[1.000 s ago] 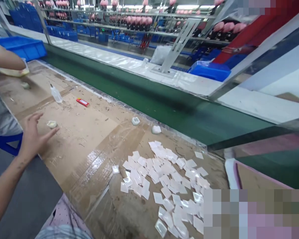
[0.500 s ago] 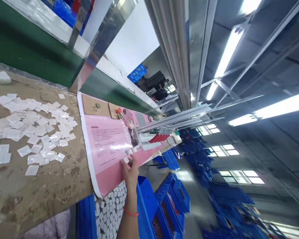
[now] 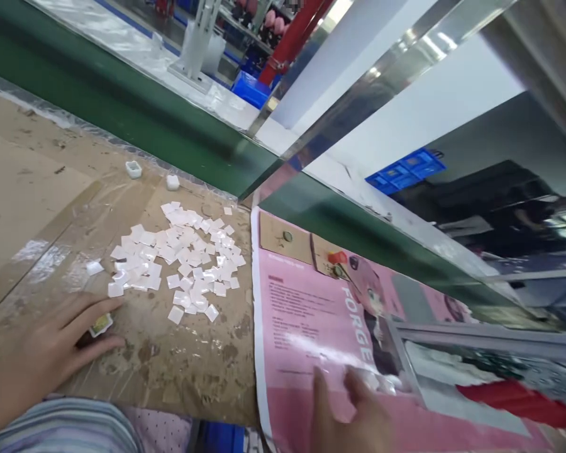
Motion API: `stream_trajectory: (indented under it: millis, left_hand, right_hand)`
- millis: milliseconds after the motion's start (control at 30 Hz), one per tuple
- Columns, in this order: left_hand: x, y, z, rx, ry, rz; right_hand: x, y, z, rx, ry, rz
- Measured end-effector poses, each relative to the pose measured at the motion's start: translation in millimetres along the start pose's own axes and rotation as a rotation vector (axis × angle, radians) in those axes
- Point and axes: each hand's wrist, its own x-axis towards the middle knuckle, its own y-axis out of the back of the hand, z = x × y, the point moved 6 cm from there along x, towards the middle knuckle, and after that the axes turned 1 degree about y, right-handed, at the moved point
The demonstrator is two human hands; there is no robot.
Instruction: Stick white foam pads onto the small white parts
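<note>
My left hand (image 3: pixel 51 355) rests low at the left of the cardboard-covered table, its thumb and fingers curved round a small white square case (image 3: pixel 100 324) with a yellowish inside. Just beyond its fingertips lies a loose heap of thin, whitish square pieces (image 3: pixel 188 248). My right hand (image 3: pixel 351 415), blurred by motion, is over the lower part of a pink printed mat (image 3: pixel 306 314). Its thumb and fingers are apart, and nothing shows between them. Small white pieces (image 3: pixel 382 382) lie on the mat just past its fingers.
Two more small white cases, one of them hollow (image 3: pixel 133 168), stand behind the heap. Brown cardboard pieces (image 3: pixel 287 238) lie along the mat's back edge. A metal-framed tray (image 3: pixel 453 402) with red and dark green items sits at right. A green ledge (image 3: pixel 122 113) and metal posts border the back.
The view has swung left and down. My left hand and the small white case have come into sight. My right hand now appears nearer the bottom of the picture, its fingers blurred.
</note>
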Motion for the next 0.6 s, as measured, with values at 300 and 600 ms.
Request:
stream_trajectory:
  millis: [300,600]
  left_hand:
    - [-5,12.5,-3,-0.108,0.015,-0.238]
    - [0,11.0,17,-0.162,0.035,-0.186]
  right_hand:
    - [-101,-43,-242,0.450,0.833,-0.296]
    - [-88,-32,-233,0.178,0.908,-0.193]
